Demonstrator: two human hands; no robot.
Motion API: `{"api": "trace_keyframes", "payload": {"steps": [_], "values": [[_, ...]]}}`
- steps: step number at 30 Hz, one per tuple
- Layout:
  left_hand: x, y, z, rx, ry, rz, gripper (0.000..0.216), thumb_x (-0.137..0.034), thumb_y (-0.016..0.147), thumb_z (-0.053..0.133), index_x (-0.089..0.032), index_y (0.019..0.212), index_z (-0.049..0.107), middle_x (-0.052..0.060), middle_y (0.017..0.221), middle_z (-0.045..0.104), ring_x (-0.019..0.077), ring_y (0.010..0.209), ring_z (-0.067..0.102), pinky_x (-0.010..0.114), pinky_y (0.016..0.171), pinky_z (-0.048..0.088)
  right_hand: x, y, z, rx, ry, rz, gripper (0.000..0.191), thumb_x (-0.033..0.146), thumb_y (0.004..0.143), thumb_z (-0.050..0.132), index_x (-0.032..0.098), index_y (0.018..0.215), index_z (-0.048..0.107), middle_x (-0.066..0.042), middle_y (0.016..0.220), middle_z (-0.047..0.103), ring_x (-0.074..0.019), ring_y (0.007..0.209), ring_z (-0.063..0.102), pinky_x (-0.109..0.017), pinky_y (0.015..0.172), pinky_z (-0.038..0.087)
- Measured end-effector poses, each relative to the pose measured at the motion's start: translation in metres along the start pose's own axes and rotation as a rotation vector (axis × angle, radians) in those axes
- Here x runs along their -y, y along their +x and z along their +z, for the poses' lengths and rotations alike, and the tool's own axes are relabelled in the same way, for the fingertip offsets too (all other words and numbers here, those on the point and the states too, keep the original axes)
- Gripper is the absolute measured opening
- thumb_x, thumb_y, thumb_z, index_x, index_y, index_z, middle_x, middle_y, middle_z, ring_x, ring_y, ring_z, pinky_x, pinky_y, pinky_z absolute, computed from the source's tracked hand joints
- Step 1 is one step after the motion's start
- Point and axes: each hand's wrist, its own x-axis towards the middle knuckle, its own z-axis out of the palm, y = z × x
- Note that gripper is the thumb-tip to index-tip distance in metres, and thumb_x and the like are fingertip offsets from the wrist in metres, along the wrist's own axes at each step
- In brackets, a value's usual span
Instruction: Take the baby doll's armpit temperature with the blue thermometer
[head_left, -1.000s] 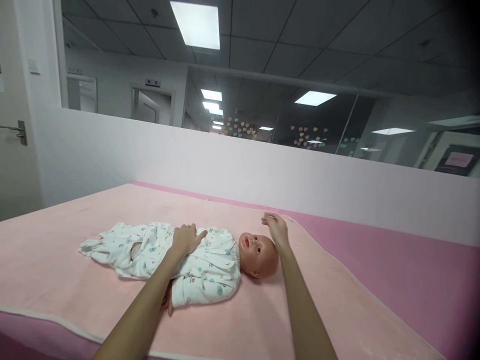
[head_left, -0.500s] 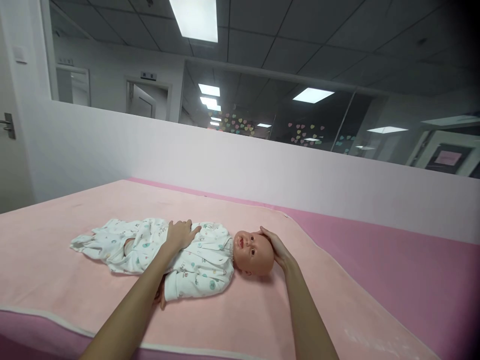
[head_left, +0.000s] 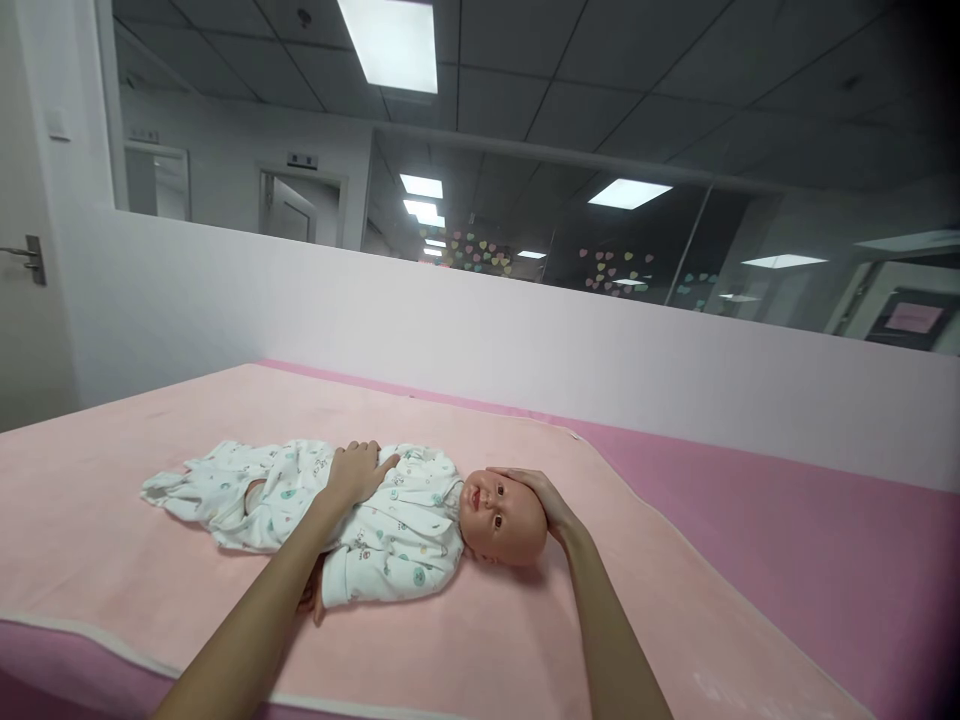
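A baby doll [head_left: 420, 510] in a white printed sleepsuit lies on its back on a light pink blanket [head_left: 150, 600], head to the right. My left hand [head_left: 358, 472] rests flat on the doll's chest, fingers stretched out. The fingers of my right hand [head_left: 541, 496] curve round the top and back of the doll's bare head [head_left: 502, 520], which is turned a little toward me.
The blanket covers a darker pink mattress [head_left: 787, 540]. A low white partition wall [head_left: 525, 350] runs along the far side, with glass above it. A door with a handle [head_left: 26, 258] stands at the far left.
My right hand came down from above the blanket onto the doll's head and now cups it. The head has turned slightly toward me. My left hand stayed on the chest.
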Motion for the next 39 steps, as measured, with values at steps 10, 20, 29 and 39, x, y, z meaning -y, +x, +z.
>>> {"api": "trace_keyframes", "payload": {"steps": [10, 20, 29, 39], "values": [[0.001, 0.000, 0.001, -0.013, 0.010, 0.010, 0.051, -0.055, 0.081, 0.025, -0.016, 0.087, 0.057, 0.014, 0.093, 0.064, 0.0286, 0.093, 0.052, 0.038, 0.078, 0.033, -0.006, 0.003, -0.001, -0.033, 0.029, 0.035, 0.032, 0.037, 0.071, 0.057, 0.018, 0.094, 0.066, -0.006, 0.109, 0.061, -0.0230, 0.104, 0.054, -0.033, 0.092, 0.040], [0.000, 0.000, 0.000, 0.000, 0.017, 0.004, 0.052, -0.055, 0.081, 0.024, -0.015, 0.089, 0.057, 0.014, 0.095, 0.063, 0.0285, 0.094, 0.052, 0.038, 0.079, 0.033, -0.005, 0.002, -0.001, -0.015, 0.071, 0.077, 0.031, 0.038, 0.069, 0.058, 0.017, 0.090, 0.067, -0.006, 0.103, 0.064, -0.0228, 0.099, 0.056, -0.031, 0.087, 0.043], [0.000, 0.000, 0.000, 0.009, 0.016, 0.001, 0.052, -0.055, 0.082, 0.022, -0.016, 0.089, 0.056, 0.013, 0.095, 0.063, 0.0277, 0.094, 0.051, 0.038, 0.078, 0.034, -0.009, 0.005, -0.003, -0.002, 0.074, 0.080, 0.031, 0.039, 0.070, 0.058, 0.017, 0.089, 0.067, -0.006, 0.102, 0.064, -0.0260, 0.101, 0.055, -0.035, 0.089, 0.042], [-0.002, -0.001, -0.002, 0.004, 0.034, 0.007, 0.051, -0.054, 0.082, 0.023, -0.015, 0.088, 0.056, 0.013, 0.096, 0.063, 0.0278, 0.095, 0.052, 0.038, 0.078, 0.034, -0.012, 0.007, -0.007, -0.064, 0.057, 0.064, 0.035, 0.039, 0.071, 0.055, 0.020, 0.099, 0.064, -0.004, 0.113, 0.059, -0.0247, 0.107, 0.052, -0.037, 0.094, 0.037]]}}
